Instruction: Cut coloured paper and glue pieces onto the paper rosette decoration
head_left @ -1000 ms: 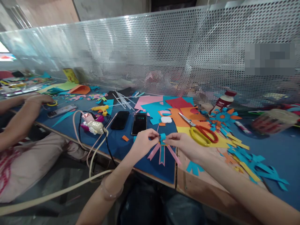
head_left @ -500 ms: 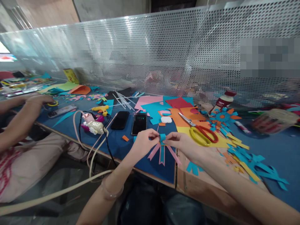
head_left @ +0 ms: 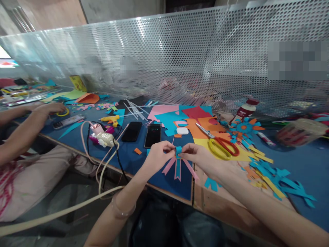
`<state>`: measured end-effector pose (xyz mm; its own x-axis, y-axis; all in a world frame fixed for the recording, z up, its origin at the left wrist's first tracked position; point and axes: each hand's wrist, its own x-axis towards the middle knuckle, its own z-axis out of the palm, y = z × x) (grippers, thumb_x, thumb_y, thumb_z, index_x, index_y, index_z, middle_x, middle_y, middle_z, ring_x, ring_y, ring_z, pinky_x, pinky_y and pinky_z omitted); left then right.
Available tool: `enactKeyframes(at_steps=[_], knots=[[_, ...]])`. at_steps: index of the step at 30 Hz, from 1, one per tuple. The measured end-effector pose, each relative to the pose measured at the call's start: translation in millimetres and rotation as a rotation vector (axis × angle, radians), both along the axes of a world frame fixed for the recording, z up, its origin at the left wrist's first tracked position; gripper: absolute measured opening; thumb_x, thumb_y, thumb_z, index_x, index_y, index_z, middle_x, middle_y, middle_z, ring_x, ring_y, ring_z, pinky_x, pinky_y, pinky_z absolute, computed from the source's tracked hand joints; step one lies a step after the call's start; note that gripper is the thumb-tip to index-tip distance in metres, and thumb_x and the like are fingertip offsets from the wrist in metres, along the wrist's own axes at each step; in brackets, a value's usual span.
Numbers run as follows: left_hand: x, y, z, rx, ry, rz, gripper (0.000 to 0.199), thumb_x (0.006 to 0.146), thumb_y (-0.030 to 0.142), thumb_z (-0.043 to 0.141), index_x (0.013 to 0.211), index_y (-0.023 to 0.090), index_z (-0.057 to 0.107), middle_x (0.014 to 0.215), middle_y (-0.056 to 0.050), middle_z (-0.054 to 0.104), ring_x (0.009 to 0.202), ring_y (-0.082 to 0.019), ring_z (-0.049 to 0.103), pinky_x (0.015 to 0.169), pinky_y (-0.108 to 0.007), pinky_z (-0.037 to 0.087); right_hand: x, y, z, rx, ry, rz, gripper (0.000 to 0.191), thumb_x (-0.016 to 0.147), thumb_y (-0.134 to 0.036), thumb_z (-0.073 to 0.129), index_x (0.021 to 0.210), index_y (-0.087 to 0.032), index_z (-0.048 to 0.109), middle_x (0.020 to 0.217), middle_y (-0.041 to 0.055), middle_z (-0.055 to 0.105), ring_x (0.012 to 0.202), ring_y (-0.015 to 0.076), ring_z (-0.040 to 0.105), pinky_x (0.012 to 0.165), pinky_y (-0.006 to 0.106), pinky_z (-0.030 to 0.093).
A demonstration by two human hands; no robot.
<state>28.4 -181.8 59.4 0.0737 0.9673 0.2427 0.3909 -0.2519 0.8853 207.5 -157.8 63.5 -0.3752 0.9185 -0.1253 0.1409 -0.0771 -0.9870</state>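
Observation:
Between my two hands, over the table's front edge, is a paper ribbon piece [head_left: 177, 168] with a blue loop on top and pink and blue tails fanned downward. My left hand [head_left: 161, 156] pinches the loop from the left with thumb and forefinger. From the right, my right hand [head_left: 196, 155] has its fingertips closed on the same loop. Scissors with red and yellow handles [head_left: 221, 148] lie on coloured paper just beyond my right hand. A phone [head_left: 153, 136] and a white case [head_left: 182, 131] lie behind my left hand.
A glue gun [head_left: 111, 119], a second phone [head_left: 131, 131] and a power strip with cables [head_left: 102, 137] are at left. A bottle [head_left: 245, 110], a jar [head_left: 299, 133] and blue paper cutouts [head_left: 285, 181] are at right. Another person's hand [head_left: 55, 108] is far left.
My hands and the ribbon piece have barely moved. At the far left, the other person's hand and the yellow ring it touches have shifted slightly to the right.

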Motion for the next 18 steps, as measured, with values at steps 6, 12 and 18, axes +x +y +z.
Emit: enactKeyframes(at_steps=[6,12,18], knots=[[-0.3,-0.4,-1.0,0.006,-0.009,-0.001,0.009,0.075,0.014,0.060,0.082,0.015,0.067,0.079,-0.003,0.072,0.076,-0.017,0.069,0.069,-0.024,0.051,-0.3,2.1,-2.2,0.012,0.007,-0.034,0.038,0.059,-0.032,0.081,0.086,-0.020,0.056,0.080,-0.0004,0.065,0.082,0.0164,0.064,0.079,0.031,0.048],[-3.0,-1.3,2.1,0.010,-0.016,0.026,0.010,0.075,0.015,0.060,0.082,0.016,0.066,0.080,-0.003,0.072,0.076,-0.016,0.068,0.070,-0.024,0.051,6.3,5.2,-5.6,0.063,-0.043,0.066,0.040,0.072,-0.041,0.073,0.104,-0.021,0.059,0.103,0.0056,0.066,0.099,0.0199,0.062,0.088,0.034,0.048],[-3.9,-2.8,5.0,0.009,-0.036,0.030,0.011,0.075,0.017,0.060,0.084,0.016,0.066,0.082,-0.004,0.072,0.078,-0.017,0.068,0.070,-0.025,0.052,7.7,6.1,-10.3,0.068,-0.161,0.118,0.037,0.072,-0.047,0.073,0.096,-0.020,0.067,0.098,0.0047,0.068,0.097,0.0227,0.062,0.087,0.035,0.047]])
